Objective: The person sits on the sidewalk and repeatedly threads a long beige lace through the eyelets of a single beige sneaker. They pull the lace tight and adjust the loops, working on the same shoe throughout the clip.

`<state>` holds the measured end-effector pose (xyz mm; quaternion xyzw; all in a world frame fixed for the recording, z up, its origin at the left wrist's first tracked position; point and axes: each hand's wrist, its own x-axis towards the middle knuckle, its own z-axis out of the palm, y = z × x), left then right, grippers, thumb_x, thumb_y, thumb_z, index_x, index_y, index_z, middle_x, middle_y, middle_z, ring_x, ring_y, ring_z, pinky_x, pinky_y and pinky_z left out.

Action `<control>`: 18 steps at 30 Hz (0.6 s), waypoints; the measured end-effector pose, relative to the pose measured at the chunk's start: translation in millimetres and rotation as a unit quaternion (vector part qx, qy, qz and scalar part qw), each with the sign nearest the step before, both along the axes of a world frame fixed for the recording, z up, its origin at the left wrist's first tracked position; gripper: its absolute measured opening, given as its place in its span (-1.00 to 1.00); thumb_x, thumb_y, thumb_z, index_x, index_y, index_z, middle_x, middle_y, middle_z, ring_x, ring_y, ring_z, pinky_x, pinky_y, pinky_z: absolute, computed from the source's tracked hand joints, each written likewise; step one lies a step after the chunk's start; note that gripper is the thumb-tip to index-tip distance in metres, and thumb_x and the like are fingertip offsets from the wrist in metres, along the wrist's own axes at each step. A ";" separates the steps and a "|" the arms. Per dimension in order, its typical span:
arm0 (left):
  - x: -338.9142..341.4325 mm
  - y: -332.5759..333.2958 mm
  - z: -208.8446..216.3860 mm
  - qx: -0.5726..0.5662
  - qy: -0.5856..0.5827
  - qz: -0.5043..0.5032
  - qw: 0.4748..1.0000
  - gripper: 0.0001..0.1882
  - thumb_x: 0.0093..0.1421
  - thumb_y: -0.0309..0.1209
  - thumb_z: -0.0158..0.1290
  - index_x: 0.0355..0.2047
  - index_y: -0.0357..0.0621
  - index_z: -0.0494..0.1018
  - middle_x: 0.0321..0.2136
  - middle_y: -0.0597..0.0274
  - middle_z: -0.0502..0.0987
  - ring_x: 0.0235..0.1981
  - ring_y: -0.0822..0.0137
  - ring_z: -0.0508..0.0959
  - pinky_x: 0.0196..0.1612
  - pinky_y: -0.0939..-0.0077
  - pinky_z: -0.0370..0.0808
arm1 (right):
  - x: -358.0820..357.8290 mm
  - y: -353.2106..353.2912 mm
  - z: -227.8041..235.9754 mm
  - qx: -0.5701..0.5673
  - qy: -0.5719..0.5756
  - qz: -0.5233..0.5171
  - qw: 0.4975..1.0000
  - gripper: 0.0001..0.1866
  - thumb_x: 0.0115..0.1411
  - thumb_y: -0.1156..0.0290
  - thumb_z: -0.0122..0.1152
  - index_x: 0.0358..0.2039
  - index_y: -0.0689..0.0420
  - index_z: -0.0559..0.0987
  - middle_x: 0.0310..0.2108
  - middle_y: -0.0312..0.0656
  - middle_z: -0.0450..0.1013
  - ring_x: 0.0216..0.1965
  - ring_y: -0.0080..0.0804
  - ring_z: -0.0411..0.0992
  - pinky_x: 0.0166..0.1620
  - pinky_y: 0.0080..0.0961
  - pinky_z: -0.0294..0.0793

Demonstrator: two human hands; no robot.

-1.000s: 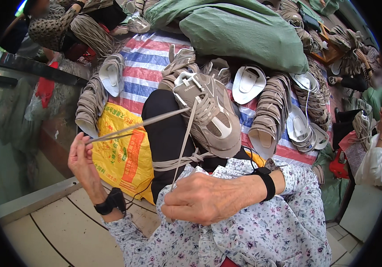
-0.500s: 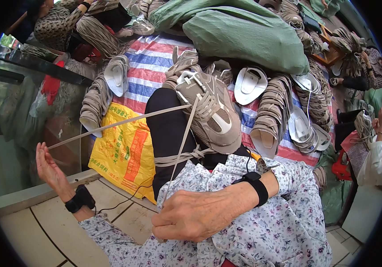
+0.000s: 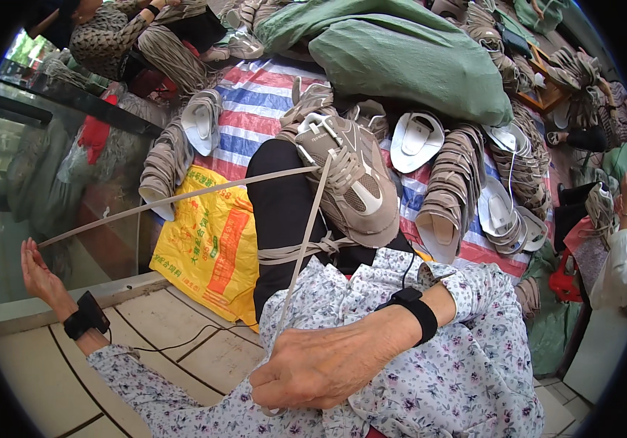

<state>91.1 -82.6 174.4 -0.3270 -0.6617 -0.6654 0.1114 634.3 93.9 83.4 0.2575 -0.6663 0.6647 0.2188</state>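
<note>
A taupe sneaker (image 3: 350, 179) with pale trim rests on my dark-clothed thigh, its toe toward me. Flat beige lacing crosses its upper. One long shoelace end (image 3: 182, 196) runs taut from the eyelets to my left hand (image 3: 43, 276), pinched at the fingertips, far out at the left. The other end (image 3: 305, 248) comes down into the closed fist of my right hand (image 3: 313, 363), low in front of my flowered shirt. A bundle of beige laces (image 3: 302, 252) is tied around my thigh, just below the shoe. Both wrists wear black straps.
A yellow printed sack (image 3: 211, 244) lies left of my leg, beside a glass panel (image 3: 51, 219). Stacked shoe uppers (image 3: 452, 182) and white-lined pieces stand on the striped sheet (image 3: 244, 120). A large green sack (image 3: 408, 62) lies beyond. Other people work at the far left and right.
My left hand has moved farther left and slightly down, drawing out more of its lace end. My right fist stays nearly in place. The view has shifted slightly.
</note>
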 end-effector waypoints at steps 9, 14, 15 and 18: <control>224.7 160.1 -70.4 -0.162 -0.210 -0.296 0.918 -0.25 0.12 -0.57 0.11 0.29 -0.43 0.05 -0.06 -0.04 0.53 -0.20 0.43 0.54 -0.05 0.60 0.49 | 2.0 -2.0 -4.8 0.022 -0.021 -0.007 1.000 -0.80 -0.01 0.56 0.18 -0.61 0.32 0.34 -0.65 0.01 0.30 -0.53 0.03 0.37 -0.45 -0.22 0.30; 345.5 213.6 -154.5 -0.303 -0.408 -0.456 0.731 -0.66 0.29 -0.42 0.07 0.01 -0.38 0.41 -0.31 0.22 0.59 -0.33 0.54 0.55 -0.18 0.72 0.49 | 11.5 -8.0 -1.3 0.007 -0.003 -0.022 1.000 -0.80 0.00 0.55 0.18 -0.60 0.32 0.34 -0.65 0.02 0.30 -0.53 0.03 0.37 -0.45 -0.21 0.31; 354.9 219.9 -167.2 -0.312 -0.407 -0.452 0.730 -0.70 0.31 -0.39 0.07 -0.04 -0.36 0.45 -0.35 0.26 0.58 -0.37 0.58 0.54 -0.24 0.76 0.48 | 10.2 -5.8 -3.4 0.001 -0.001 -0.023 1.000 -0.81 0.00 0.55 0.18 -0.60 0.32 0.35 -0.65 0.02 0.31 -0.54 0.03 0.37 -0.45 -0.21 0.31; 372.3 240.3 -194.6 -0.323 -0.372 -0.465 0.736 -0.77 0.34 -0.34 0.06 -0.19 -0.30 0.53 -0.47 0.35 0.56 -0.49 0.65 0.50 -0.39 0.84 0.44 | 15.2 -7.5 -5.0 0.002 0.012 -0.038 0.999 -0.82 -0.01 0.55 0.18 -0.60 0.33 0.36 -0.63 0.04 0.33 -0.54 0.03 0.39 -0.46 -0.21 0.32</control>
